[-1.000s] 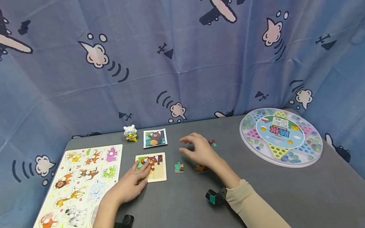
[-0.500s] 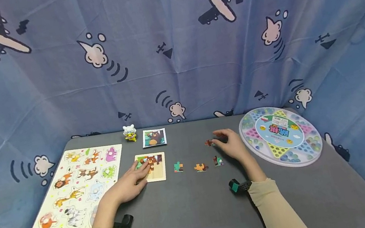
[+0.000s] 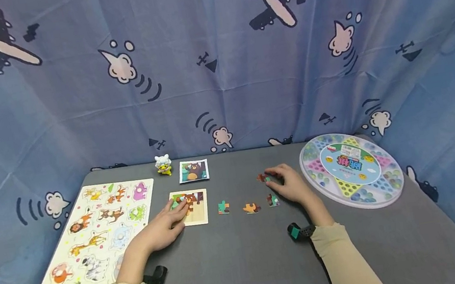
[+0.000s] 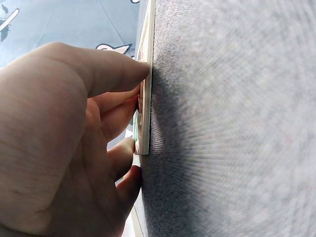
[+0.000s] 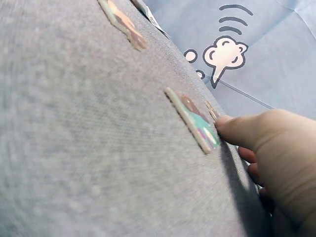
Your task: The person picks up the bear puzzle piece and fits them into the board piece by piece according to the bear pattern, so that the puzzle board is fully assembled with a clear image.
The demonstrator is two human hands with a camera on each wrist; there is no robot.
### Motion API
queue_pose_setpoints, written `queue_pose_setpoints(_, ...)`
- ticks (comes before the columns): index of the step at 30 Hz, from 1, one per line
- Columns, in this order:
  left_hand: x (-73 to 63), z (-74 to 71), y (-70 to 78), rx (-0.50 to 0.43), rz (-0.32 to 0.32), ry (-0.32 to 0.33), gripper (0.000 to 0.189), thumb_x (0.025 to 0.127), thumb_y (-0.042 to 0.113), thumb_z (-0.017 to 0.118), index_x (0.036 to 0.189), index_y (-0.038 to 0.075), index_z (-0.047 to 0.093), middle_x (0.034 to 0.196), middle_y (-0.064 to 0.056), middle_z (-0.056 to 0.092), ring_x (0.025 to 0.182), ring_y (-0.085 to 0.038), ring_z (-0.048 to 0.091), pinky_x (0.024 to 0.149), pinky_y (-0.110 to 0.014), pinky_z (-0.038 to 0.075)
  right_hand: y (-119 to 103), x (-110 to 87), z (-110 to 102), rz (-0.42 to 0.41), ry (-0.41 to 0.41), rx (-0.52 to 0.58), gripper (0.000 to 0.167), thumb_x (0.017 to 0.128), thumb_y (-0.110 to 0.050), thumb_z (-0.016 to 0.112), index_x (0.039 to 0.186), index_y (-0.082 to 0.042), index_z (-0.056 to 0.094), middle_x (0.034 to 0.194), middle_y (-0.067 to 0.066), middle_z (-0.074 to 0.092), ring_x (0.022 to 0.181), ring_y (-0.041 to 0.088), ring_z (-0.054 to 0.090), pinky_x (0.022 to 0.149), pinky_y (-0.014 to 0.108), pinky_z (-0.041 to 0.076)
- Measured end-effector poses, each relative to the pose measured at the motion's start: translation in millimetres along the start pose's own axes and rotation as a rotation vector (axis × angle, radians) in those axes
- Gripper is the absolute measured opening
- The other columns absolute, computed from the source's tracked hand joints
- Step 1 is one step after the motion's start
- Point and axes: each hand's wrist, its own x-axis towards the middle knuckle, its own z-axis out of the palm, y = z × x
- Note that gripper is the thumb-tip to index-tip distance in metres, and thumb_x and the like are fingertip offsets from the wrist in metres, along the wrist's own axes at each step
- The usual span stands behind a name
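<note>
My left hand (image 3: 158,230) rests with its fingers on a small wooden puzzle board (image 3: 200,213), partly filled with a bear picture. The left wrist view shows the thumb (image 4: 123,74) against the board's edge, the other fingers over its face. Farther right, my right hand (image 3: 292,185) pinches a brown and green jigsaw piece (image 3: 261,177) at its right end, thumb and forefinger on either side. That piece is mostly hidden in the right wrist view. Three loose pieces lie nearby: a green one (image 3: 223,207), an orange-brown one (image 3: 251,207) and a dark green one (image 3: 273,200).
A bear picture card (image 3: 193,171) lies behind the board, beside a small white and yellow figurine (image 3: 163,165). On the left is a large animal puzzle board (image 3: 103,231). A round game box (image 3: 350,169) occupies the right. A blue curtain (image 3: 215,64) hangs behind the grey table.
My right hand has moved right, from above the loose pieces to the far right piece, and its fingertips have closed on it. The left hand stays on the board.
</note>
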Motion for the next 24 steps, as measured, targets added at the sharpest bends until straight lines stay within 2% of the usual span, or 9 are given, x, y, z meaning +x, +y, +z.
queue_pose_setpoints(8, -0.9, 3.2, 1.0, 0.0, -0.005, -0.01, 0.052, 0.11, 0.016, 0.053, 0.16, 0.003, 0.046, 0.172, -0.012, 0.033, 0.16, -0.051, 0.011, 0.125, -0.07, 0.021, 1.9, -4.5, 4.8, 0.018, -0.014, -0.027, 0.036, 0.1, -0.014, 0.075, 0.132, 0.0, 0.071, 0.121, 0.023, 0.065, 0.109, 0.039, 0.061, 0.096, 0.058, 0.05)
queue_pose_setpoints(15, 1.6, -0.1, 3.1, -0.012, -0.009, -0.022, 0.052, 0.11, 0.016, 0.053, 0.16, 0.003, 0.045, 0.172, -0.012, 0.032, 0.16, -0.051, 0.01, 0.125, -0.071, 0.019, 3.5, -1.9, 4.1, 0.025, -0.012, -0.034, 0.036, 0.1, -0.012, 0.073, 0.134, 0.001, 0.07, 0.12, 0.023, 0.064, 0.108, 0.038, 0.06, 0.095, 0.057, 0.049)
queue_pose_setpoints(24, 1.5, -0.6, -0.5, -0.017, -0.015, -0.024, 0.052, 0.111, 0.018, 0.053, 0.161, 0.005, 0.045, 0.173, -0.011, 0.031, 0.161, -0.049, 0.008, 0.125, -0.071, 0.019, -2.6, 2.2, 1.5, 0.012, -0.02, -0.038, 0.031, 0.103, -0.013, 0.069, 0.131, 0.001, 0.071, 0.124, 0.025, 0.064, 0.117, 0.044, 0.06, 0.103, 0.061, 0.048)
